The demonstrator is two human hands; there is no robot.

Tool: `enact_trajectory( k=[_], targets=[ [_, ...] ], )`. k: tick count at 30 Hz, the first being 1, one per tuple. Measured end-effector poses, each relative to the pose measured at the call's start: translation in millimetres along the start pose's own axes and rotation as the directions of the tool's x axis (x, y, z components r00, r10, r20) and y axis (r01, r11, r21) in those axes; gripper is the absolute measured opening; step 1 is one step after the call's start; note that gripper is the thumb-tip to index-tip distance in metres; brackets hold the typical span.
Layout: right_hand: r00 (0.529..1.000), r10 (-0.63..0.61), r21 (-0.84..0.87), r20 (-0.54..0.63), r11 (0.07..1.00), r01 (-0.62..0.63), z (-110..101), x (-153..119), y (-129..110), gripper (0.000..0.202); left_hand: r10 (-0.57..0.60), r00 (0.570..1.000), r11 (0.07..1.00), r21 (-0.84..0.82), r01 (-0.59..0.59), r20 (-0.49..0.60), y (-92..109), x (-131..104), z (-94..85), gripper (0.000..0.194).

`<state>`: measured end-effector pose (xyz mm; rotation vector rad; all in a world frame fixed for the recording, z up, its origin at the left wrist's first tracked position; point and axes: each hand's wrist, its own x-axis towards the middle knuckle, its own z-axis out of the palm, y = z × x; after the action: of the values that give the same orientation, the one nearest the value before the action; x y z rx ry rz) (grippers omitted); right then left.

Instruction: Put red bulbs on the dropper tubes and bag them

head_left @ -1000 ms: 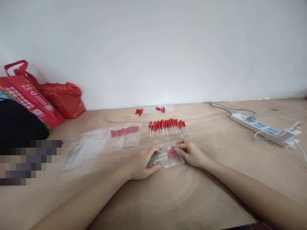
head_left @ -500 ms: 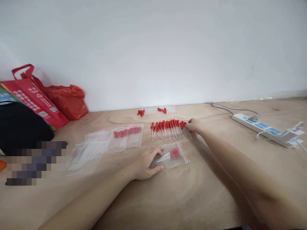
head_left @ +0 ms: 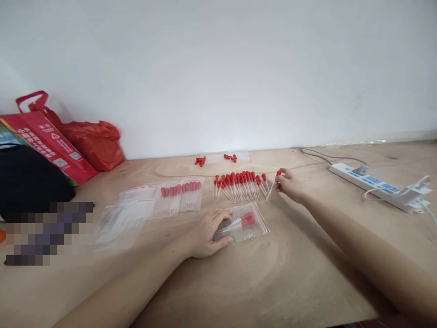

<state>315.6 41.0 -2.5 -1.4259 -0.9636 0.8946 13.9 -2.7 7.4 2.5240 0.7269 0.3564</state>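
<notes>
**While the left hand (head_left: 210, 232) rests on a clear bag (head_left: 251, 232), the right hand (head_left: 288, 186) pinches a dropper (head_left: 271, 190)**

As the right hand sits beyond the bag and to its right, its grip is narrow, closed by thumb and fingers on the dropper's red bulb. The dropper tilts, bulb high and stem slanting down to the near left; whether its tip touches the worktop (head_left: 273, 278) cannot be told. Just left of it lies a row of droppers (head_left: 243, 176), red bulbs to the far side, stems toward the near.

The left hand's grip is wide, thumb and fingers spread over the left end of the clear bag, which lies flat, its red-lined edge to the right. Inside are droppers with their bulbs to the right; the hand partly covers the stems.

Farther left, filled bags (head_left: 197, 200) show more red bulbs, and beside them clear bags (head_left: 126, 218) overlap. Two red clusters (head_left: 200, 161) lie on the far side, near the wall (head_left: 218, 82). A white power strip (head_left: 368, 182) lies at the right; at the far left, a red plastic bag (head_left: 97, 141) stands behind a black item (head_left: 30, 182).
</notes>
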Motion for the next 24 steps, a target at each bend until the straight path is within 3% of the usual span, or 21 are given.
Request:
enact_trajectory(
  k=[4,9,12,17,24],
  targets=[
    [0.996,-0.091,0.141,-0.008,0.986,0.092,2,-36,16,0.046,-0.012,1.0,1.0,-0.002,0.012,0.003,2,1,-0.6,0.037],
    [0.999,-0.033,0.286,-0.011,0.958,0.035,22,-63,22,0.039,-0.026,1.0,1.0,-0.016,0.026,-0.001,2,1,0.1,0.041],
    [1.0,-0.02,0.334,0.001,0.942,0.018,28,-67,21,0.038,-0.018,1.0,1.0,-0.009,0.018,-0.01,2,1,0.0,0.043],
    [0.992,-0.07,0.309,-0.1,0.946,0.098,25,-63,23,0.038,0.012,1.0,1.0,-0.014,-0.013,-0.022,3,2,-1.1,0.043],
    [0.998,-0.055,0.344,-0.03,0.937,0.062,28,-68,22,0.038,0.024,1.0,0.999,0.036,-0.024,0.003,1,2,0.0,0.044]
  ],
)
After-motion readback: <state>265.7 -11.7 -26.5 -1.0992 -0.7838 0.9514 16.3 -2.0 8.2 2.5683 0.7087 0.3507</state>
